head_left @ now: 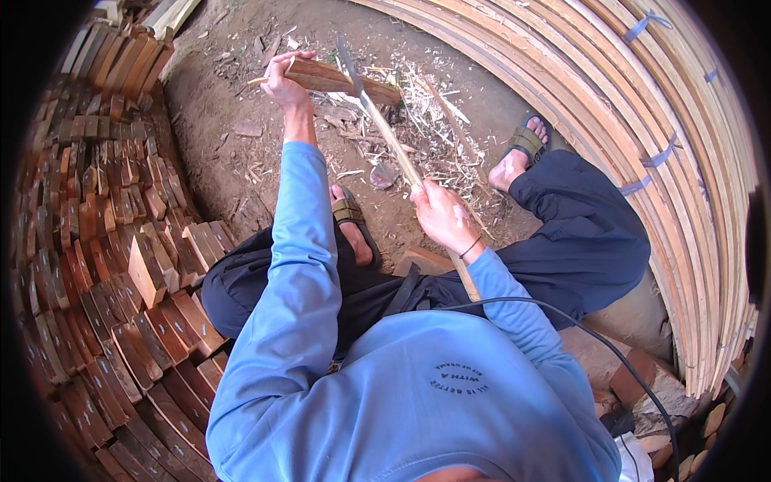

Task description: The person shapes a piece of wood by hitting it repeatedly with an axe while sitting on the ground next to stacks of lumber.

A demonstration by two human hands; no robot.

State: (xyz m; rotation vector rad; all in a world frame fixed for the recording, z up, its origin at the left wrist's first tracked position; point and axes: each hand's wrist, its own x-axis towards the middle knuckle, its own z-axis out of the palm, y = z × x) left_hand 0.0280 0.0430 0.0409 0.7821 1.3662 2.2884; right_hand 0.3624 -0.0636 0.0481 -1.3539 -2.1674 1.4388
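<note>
My left hand is stretched far forward, its fingers closed on a thin pale wooden strip that pokes out to the left. Right against those fingers is the end of a brown wooden block; whether they grip it too, I cannot tell. My right hand is wrapped around the pale wooden handle of a long-handled knife. Its narrow grey blade points away from me and crosses the block. The handle's rear end runs back beneath my right forearm toward my lap.
Pale shavings litter the dirt floor around the block. Stacked short wooden pieces rise along the left. Long bundled wooden strips tied with blue bands curve along the right. My sandalled feet flank the work, and a black cable crosses my right side.
</note>
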